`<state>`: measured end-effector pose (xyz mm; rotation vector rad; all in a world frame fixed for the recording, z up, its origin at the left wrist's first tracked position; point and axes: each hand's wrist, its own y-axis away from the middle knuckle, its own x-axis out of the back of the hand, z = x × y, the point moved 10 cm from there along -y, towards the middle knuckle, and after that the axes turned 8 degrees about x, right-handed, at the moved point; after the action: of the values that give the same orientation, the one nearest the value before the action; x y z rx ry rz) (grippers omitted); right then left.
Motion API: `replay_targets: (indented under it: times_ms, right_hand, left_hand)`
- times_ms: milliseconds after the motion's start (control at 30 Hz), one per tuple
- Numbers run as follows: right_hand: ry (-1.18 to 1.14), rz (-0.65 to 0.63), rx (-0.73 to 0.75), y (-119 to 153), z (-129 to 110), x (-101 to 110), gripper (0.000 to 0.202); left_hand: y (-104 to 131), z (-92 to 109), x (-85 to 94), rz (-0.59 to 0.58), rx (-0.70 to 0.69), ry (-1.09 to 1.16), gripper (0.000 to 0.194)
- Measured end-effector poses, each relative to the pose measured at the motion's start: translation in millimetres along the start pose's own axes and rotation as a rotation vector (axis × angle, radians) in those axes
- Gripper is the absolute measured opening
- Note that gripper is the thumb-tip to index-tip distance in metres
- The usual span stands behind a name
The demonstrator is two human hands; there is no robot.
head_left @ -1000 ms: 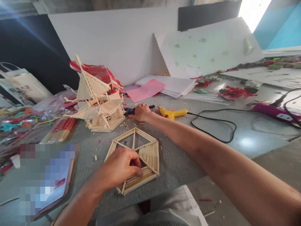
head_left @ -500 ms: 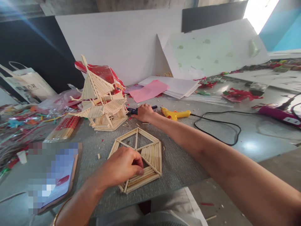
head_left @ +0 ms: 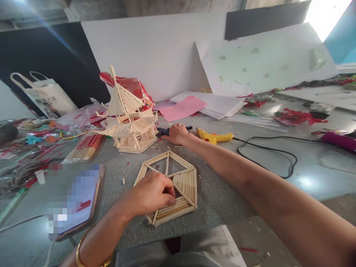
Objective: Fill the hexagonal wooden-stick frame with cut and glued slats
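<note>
A flat hexagonal frame of thin wooden sticks point(head_left: 187, 184) lies on the dark grey table surface, with two of its wedge sections filled by rows of sticks. Over its near left part is my left hand point(head_left: 152, 193), fingers curled and thumb against the index finger at the stick rows; what they pinch is hidden. Farther off, my right hand point(head_left: 178, 134) is closed over a dark-handled tool point(head_left: 163, 131), whose ends poke out on both sides. A yellow hot glue gun point(head_left: 214, 137) lies just right of that hand. Behind the frame stands a small pagoda model made of sticks point(head_left: 133, 126).
A phone point(head_left: 80, 204) with a cable lies at left, near a plastic-wrapped bundle of sticks point(head_left: 85, 147). Pink paper point(head_left: 182, 108) and white boards point(head_left: 222, 105) are at the back. The glue gun's black cord point(head_left: 267, 168) loops toward a purple power strip point(head_left: 338, 140).
The whole view has shifted, so everything appears a little farther right. Both hands keep about the same places, at the hexagonal frame and at the dark-handled tool.
</note>
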<state>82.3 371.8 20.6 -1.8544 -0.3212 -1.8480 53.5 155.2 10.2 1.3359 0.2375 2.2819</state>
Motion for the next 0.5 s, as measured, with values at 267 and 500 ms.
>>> replay_targets:
  times_ms: [267,500]
  right_hand:
    - [-0.004,-0.024,-0.004,2.4,-0.3,1.8,0.076]
    - [0.0,-0.041,-0.014,5.2,-1.3,3.5,0.075]
  left_hand:
    - [-1.2,-2.5,-0.8,0.015,-0.001,-0.019,0.016]
    - [-1.1,0.8,0.1,0.003,-0.009,-0.032,0.016]
